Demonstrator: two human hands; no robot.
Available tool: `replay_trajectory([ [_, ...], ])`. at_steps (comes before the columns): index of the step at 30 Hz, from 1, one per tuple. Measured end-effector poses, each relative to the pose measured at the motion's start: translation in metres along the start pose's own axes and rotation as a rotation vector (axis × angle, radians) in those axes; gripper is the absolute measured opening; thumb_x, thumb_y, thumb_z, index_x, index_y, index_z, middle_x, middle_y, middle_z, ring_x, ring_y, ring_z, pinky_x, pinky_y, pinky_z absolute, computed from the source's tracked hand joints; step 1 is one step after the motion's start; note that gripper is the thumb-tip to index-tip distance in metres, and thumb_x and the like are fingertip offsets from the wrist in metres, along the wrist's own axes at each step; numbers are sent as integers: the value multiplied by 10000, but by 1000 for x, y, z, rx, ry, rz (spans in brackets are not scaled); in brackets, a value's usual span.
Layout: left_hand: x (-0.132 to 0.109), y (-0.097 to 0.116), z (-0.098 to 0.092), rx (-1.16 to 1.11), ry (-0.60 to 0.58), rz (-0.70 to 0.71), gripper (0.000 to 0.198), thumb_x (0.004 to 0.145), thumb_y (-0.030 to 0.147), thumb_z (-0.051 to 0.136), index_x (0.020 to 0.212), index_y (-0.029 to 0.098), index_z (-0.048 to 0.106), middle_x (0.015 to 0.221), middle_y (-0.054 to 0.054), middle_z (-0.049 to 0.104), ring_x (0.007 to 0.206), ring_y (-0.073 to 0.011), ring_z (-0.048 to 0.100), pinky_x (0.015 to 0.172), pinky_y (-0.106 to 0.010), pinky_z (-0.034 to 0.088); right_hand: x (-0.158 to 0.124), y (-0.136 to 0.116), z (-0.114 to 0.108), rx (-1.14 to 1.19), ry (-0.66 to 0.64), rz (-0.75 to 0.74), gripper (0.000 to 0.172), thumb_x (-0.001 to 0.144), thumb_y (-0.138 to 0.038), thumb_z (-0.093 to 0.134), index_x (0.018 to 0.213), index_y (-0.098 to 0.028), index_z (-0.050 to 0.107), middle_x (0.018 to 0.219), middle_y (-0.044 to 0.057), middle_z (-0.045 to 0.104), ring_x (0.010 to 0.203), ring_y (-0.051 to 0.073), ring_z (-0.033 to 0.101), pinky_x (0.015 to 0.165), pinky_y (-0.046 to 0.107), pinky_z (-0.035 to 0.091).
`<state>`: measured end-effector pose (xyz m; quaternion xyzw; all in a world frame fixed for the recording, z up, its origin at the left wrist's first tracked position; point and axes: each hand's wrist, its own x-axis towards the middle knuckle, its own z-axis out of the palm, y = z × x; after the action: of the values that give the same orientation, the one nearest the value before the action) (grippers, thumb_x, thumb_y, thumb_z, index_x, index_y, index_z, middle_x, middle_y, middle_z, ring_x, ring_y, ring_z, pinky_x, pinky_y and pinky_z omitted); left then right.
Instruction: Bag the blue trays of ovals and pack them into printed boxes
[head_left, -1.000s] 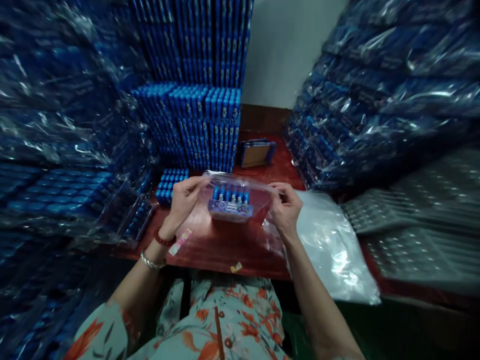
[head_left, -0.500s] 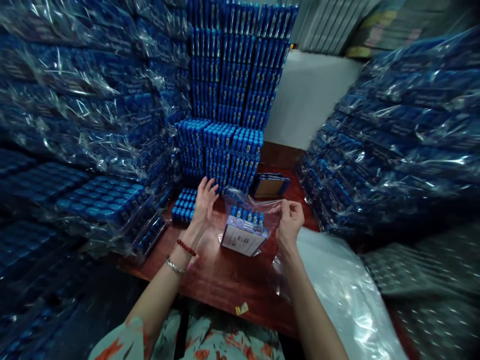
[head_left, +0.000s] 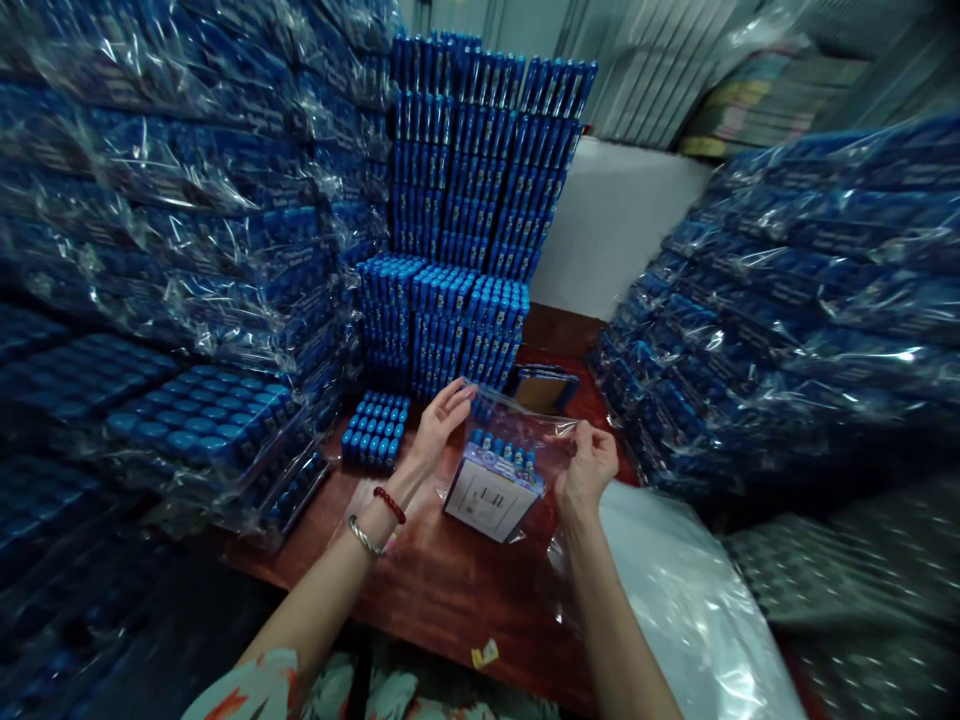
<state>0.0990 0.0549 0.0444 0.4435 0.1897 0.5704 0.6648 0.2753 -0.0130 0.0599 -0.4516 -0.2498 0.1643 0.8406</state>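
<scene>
A clear plastic bag (head_left: 525, 418) surrounds a small printed box (head_left: 491, 497) on the table. Blue-capped pens (head_left: 504, 452) stand in rows inside the box, and its pale front panel faces me. My left hand (head_left: 441, 425) has its fingertips closed on the upper left corner of the bag's mouth; a red bead bracelet and a silver bangle circle that wrist. On the opposite side, my right hand (head_left: 589, 465) pinches the bag's right edge between thumb and fingers. The film is stretched between both hands above the pens.
A loose block of blue pens (head_left: 375, 430) sits left of the box. Stacked pens (head_left: 465, 310) rise behind it, near a dark-edged open carton (head_left: 546, 388). Plastic-wrapped stacks (head_left: 210, 220) tower left and others (head_left: 810, 300) right. White plastic sheeting (head_left: 675, 590) lies at right.
My left hand has moved right from open air beside the bag to its upper left corner and closed there. My right hand keeps its hold. The view has tilted up slightly.
</scene>
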Motion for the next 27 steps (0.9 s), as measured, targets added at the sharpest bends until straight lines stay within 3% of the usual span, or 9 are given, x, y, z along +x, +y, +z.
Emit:
replay_trajectory([
  [2,3,-3,1,-9,-33,-46,669,642,295,775,1251,197,517,1241,-106,595,1182,-218,522,1020,-365,362,0,1,2,9,-16,20,389,625,-448,716,713,-187,442,489,-94,538,396,104,530,429,258,500],
  [6,18,-8,8,51,-14,-141,535,627,296,778,1106,120,619,1000,-92,690,955,-188,623,933,-346,421,-2,1,5,23,-22,47,383,619,-433,720,725,-190,444,512,-107,517,393,92,519,421,259,507],
  [9,29,-10,11,38,-82,-187,558,600,246,798,1123,160,623,951,-46,695,855,-142,626,850,-292,449,-3,0,5,36,-20,64,383,616,-435,718,717,-190,442,518,-106,509,407,88,517,429,259,512],
  [11,33,-12,11,27,-107,-184,429,608,257,794,1005,143,681,893,-46,699,792,-129,625,794,-266,457,-2,0,5,42,-17,74,388,610,-442,718,713,-192,438,523,-104,509,413,88,515,432,261,510],
  [14,33,-13,13,-12,-43,-136,257,629,339,773,733,112,709,726,-39,686,688,-111,615,756,-255,463,2,2,4,39,7,73,403,599,-457,717,719,-195,436,530,-101,513,422,92,519,448,268,509],
  [20,18,-2,21,-87,66,-72,283,635,372,769,786,136,725,758,-42,708,734,-133,654,839,-309,480,16,11,2,-80,96,16,393,677,-516,631,760,-207,403,557,-69,524,480,123,543,516,298,504],
  [22,13,3,22,-84,87,-56,284,651,369,760,801,130,730,770,-57,714,752,-145,660,850,-320,481,14,9,2,-239,125,-166,325,765,-488,563,830,-197,433,702,-17,568,598,134,570,588,310,507],
  [24,10,6,23,-49,88,-34,283,673,372,744,814,127,732,788,-68,718,766,-152,659,846,-319,484,9,1,5,-465,136,-504,261,828,-403,527,954,-179,482,933,64,575,838,171,579,741,350,492],
  [27,10,8,24,31,61,-4,282,710,380,710,844,132,733,814,-74,722,792,-159,653,833,-305,486,-4,-13,18,-822,-173,-1016,242,863,-235,503,1101,-198,534,1075,94,562,1052,202,502,913,388,390],
])
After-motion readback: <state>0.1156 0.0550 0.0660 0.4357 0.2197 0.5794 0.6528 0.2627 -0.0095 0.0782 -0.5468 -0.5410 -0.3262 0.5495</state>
